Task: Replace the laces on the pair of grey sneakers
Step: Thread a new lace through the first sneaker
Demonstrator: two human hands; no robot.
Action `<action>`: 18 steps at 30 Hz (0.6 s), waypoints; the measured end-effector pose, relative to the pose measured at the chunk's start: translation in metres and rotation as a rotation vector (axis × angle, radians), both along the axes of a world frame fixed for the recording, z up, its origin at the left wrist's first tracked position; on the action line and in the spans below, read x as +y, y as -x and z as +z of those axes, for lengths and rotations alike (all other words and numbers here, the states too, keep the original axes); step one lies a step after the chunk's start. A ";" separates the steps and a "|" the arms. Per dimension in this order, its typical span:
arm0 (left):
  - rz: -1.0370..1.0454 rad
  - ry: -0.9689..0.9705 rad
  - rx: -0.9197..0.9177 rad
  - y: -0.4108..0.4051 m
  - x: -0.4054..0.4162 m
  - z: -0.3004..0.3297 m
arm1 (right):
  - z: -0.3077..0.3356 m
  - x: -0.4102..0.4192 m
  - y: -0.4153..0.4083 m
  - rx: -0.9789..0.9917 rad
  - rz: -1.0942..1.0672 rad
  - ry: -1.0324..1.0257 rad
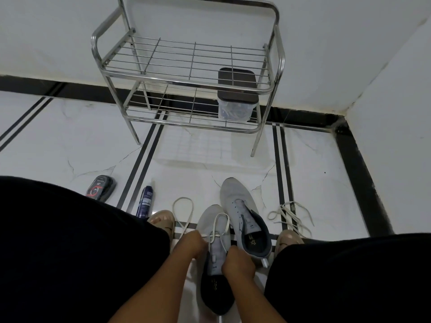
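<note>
Head view: nearer grey sneaker lies on the floor between the knees, second sneaker touching its right side. Left hand and right hand each pinch its white lace. Loose laces lie rightward.

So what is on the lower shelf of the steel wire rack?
On the lower shelf of the steel wire rack stands one clear plastic container with a dark lid, at its right end. Its contents look like a tangle, too blurred to identify. The upper shelf's bars partly cover the lid.
</note>
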State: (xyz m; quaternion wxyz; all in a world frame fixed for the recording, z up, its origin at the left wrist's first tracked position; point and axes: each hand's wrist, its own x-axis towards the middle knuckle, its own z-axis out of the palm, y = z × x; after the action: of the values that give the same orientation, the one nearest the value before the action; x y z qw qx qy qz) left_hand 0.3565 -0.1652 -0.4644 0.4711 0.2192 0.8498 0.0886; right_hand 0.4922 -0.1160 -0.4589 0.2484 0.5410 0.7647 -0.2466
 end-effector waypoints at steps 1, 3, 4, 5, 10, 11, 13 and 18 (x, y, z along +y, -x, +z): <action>-0.077 0.012 0.051 -0.005 -0.003 -0.001 | 0.001 0.000 0.000 -0.002 0.003 0.001; -0.094 -0.009 0.098 -0.009 -0.007 -0.007 | 0.002 0.000 0.001 -0.007 0.003 0.009; -0.055 -0.030 0.089 -0.009 -0.007 -0.008 | 0.003 0.000 0.000 -0.006 -0.003 0.014; 0.047 -0.069 0.063 -0.007 -0.005 -0.007 | 0.004 0.001 0.000 -0.003 -0.011 0.017; 1.399 -0.610 -0.173 0.043 0.009 0.028 | 0.005 0.004 -0.004 0.027 -0.084 0.048; 1.613 -0.706 -0.244 0.051 0.013 0.037 | 0.006 0.005 -0.003 0.032 -0.091 0.057; 1.542 -0.624 -0.098 0.052 0.015 0.048 | 0.007 0.004 -0.001 0.034 -0.092 0.067; 0.226 -0.117 0.212 0.003 -0.008 0.015 | 0.009 0.003 0.001 -0.004 -0.067 0.072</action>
State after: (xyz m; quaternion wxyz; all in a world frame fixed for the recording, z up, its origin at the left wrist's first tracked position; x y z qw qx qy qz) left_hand 0.3532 -0.1730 -0.4492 0.3524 0.1571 0.9074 0.1667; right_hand 0.4909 -0.1132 -0.4498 0.2611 0.5575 0.7363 -0.2811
